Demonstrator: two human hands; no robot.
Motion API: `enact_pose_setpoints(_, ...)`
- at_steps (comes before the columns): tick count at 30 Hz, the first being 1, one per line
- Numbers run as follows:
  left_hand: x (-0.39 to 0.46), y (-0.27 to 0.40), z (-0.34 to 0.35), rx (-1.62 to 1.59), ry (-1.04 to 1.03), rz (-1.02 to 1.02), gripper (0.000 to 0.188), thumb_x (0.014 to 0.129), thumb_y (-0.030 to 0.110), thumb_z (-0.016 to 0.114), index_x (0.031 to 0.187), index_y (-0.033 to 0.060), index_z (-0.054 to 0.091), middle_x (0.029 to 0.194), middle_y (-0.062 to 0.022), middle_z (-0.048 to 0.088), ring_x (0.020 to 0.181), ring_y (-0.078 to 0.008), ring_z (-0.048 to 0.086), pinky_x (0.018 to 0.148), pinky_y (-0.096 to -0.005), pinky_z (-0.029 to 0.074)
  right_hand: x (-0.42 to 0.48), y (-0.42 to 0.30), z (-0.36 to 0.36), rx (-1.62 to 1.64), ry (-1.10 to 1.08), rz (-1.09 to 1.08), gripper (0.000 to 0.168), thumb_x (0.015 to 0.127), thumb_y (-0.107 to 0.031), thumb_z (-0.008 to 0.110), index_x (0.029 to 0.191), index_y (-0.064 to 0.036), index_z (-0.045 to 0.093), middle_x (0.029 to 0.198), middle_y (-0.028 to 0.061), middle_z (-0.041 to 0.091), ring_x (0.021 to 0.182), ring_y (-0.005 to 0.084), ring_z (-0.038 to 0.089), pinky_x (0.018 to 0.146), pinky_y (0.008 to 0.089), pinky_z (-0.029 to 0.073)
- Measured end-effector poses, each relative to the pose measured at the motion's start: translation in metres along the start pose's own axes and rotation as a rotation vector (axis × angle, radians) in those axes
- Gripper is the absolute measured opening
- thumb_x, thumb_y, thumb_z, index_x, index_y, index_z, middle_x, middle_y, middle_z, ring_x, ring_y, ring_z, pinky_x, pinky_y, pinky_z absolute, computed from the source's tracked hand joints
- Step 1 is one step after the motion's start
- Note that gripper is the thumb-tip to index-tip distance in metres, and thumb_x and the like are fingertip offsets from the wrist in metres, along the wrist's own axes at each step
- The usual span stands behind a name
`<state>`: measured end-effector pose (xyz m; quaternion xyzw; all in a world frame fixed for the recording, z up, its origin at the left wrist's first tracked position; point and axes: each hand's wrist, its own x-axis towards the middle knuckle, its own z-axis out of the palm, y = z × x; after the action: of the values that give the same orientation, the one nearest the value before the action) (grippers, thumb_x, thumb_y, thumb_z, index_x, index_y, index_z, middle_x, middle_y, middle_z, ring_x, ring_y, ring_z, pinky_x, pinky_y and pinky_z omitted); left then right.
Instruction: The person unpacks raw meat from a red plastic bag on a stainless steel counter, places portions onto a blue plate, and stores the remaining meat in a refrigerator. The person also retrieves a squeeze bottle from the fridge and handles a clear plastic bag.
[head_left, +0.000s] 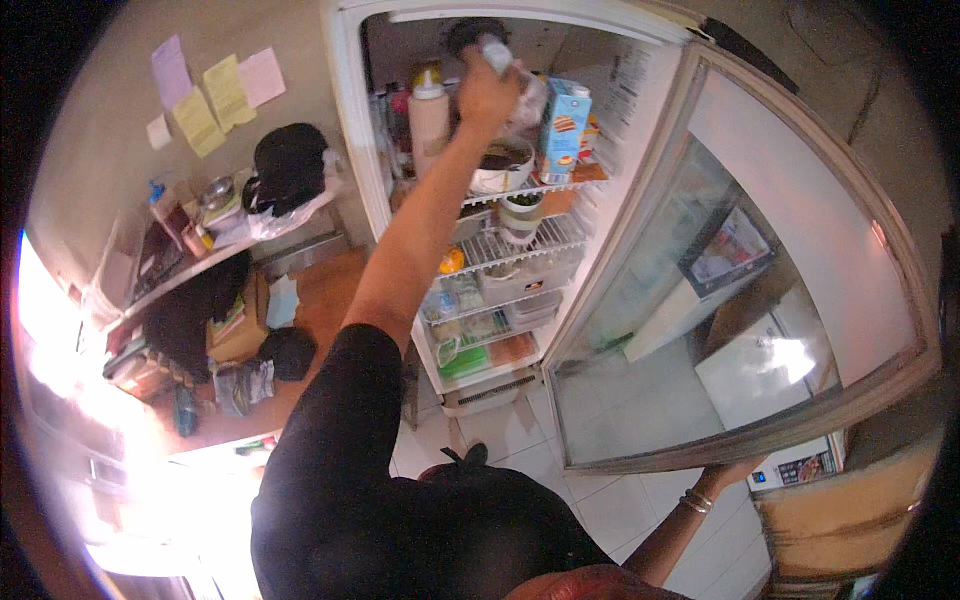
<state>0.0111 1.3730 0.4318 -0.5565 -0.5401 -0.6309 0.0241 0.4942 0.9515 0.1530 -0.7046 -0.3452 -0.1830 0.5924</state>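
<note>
My left hand (487, 94) reaches onto the top shelf of an open refrigerator (349, 97). Its fingers are closed around a blurred whitish item (496, 55), perhaps a bottle or its cap; the kind is unclear. Crumpled clear plastic (529, 103) hangs beside the fingers. Below the hand stands a white pot (504, 180) with dark contents. A squeeze bottle (429, 124) is to its left, a blue carton (565, 131) to its right. At the lower edge of the glass refrigerator door (675, 459), my right hand (736, 471) grips the frame, fingers hidden behind it.
Lower wire shelves hold stacked tubs (520, 217), an orange fruit (451, 260) and a clear bin (525, 285). Left of the refrigerator, a wall shelf (217, 255) carries a black bag (289, 169); a cluttered wooden desk (330, 292) is underneath. A cardboard box (840, 517) stands at right.
</note>
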Motion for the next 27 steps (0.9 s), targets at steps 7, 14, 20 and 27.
enact_pose_setpoints(7, 0.081, -0.091, 0.06, 0.116, -0.046, -0.048, 0.089, 0.071, 0.042, 0.082, 0.131, -0.0105, 0.043, 0.124, -0.0332, 0.055, 0.115, -0.0469, 0.056, 0.099, -0.0487, 0.046, -0.005, -0.012, 0.003, 0.082, 0.047, -0.002, 0.057, 0.095, -0.035, 0.057, 0.131, 0.008, 0.049, 0.13, 0.0198, 0.056, 0.113, 0.0297, 0.056, 0.099, 0.0371, 0.044)
enact_pose_setpoints(14, 0.028, -0.064, 0.06, 0.363, -0.006, -0.055, 0.092, 0.069, 0.038, 0.085, 0.136, -0.0049, 0.037, 0.135, -0.0283, 0.047, 0.128, -0.0434, 0.045, 0.108, -0.0476, 0.038, -0.003, -0.001, 0.01, 0.212, 0.076, 0.176, 0.048, 0.097, -0.031, 0.054, 0.13, 0.005, 0.05, 0.122, 0.0169, 0.058, 0.108, 0.0269, 0.057, 0.095, 0.0382, 0.045)
enact_pose_setpoints(20, -0.07, 0.032, -0.054, 0.236, 0.105, 0.307, 0.088, 0.068, 0.031, 0.084, 0.134, -0.0029, 0.038, 0.125, -0.0221, 0.053, 0.119, -0.0407, 0.048, 0.101, -0.05, 0.038, -0.007, -0.011, -0.006, 0.138, 0.069, 0.127, 0.039, 0.099, -0.026, 0.051, 0.125, 0.002, 0.055, 0.123, 0.0163, 0.059, 0.103, 0.0231, 0.06, 0.087, 0.0365, 0.051)
enact_pose_setpoints(27, -0.028, -0.072, -0.072, 0.223, 0.119, -0.105, 0.094, 0.071, 0.033, 0.083, 0.141, 0.0011, 0.029, 0.129, -0.0253, 0.054, 0.12, -0.0428, 0.053, 0.104, -0.0474, 0.04, -0.022, -0.013, 0.007, 0.252, -0.08, 0.251, 0.042, 0.096, -0.029, 0.058, 0.125, 0.001, 0.055, 0.12, 0.0131, 0.06, 0.101, 0.0221, 0.062, 0.085, 0.0351, 0.053)
